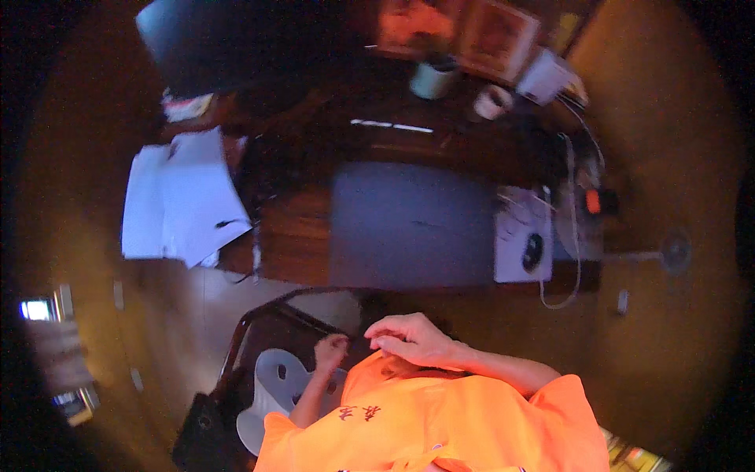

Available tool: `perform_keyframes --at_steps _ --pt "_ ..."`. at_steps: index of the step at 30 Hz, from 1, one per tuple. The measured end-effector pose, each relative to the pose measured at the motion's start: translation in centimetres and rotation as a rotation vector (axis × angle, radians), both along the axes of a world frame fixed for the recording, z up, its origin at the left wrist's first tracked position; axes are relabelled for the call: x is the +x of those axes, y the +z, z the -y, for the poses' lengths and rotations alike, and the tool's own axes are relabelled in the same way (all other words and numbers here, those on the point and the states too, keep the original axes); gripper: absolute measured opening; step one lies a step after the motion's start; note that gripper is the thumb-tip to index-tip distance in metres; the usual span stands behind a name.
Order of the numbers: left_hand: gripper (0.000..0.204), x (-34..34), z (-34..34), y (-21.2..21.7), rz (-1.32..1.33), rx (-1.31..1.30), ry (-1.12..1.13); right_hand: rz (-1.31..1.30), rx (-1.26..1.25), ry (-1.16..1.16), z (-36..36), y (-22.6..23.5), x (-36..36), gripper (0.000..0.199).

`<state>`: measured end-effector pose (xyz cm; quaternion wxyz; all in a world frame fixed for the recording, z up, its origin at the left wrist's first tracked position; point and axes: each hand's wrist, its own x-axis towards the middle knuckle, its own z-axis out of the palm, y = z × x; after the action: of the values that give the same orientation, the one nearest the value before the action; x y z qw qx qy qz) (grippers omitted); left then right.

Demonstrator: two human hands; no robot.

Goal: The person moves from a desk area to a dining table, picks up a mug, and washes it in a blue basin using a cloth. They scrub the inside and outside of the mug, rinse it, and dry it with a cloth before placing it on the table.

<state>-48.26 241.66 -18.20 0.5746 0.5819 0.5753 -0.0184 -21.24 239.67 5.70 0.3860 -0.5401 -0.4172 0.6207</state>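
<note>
The two hands are hanging apart from each other, in front of the orange shirt [464, 417] and just before the near edge of the bench [295, 236]. The right hand [413, 338] is bending its fingers loosely; the left hand [331, 352] is looking blurred, so I cannot tell if it is gripping something. Beyond them the grey mat [413, 228] is lying on the bench, between the papers [181, 189] on the left and a white sheet [510, 228] on the right. Beside the left forearm, a pale pad [263, 409] is showing
</note>
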Motion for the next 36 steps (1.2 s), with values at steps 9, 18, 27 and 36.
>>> perform_keyframes --at_steps 9,18,27,36 --pt "0.035 17.9 9.4 4.3 0.024 0.120 -0.790 -0.152 0.063 -0.382 22.4 1.3 10.2 0.024" --pt "0.036 40.5 26.8 13.4 0.209 -0.114 -1.526 0.002 0.071 -1.075 45.9 -1.2 15.2 0.021" --pt "0.041 53.9 47.3 6.3 0.563 -0.238 -2.204 -0.076 0.133 -1.552 61.4 -6.5 16.4 0.024" --pt "0.032 68.2 67.4 6.5 0.888 0.163 -2.643 0.144 0.677 -2.106 75.2 -9.0 26.4 0.026"
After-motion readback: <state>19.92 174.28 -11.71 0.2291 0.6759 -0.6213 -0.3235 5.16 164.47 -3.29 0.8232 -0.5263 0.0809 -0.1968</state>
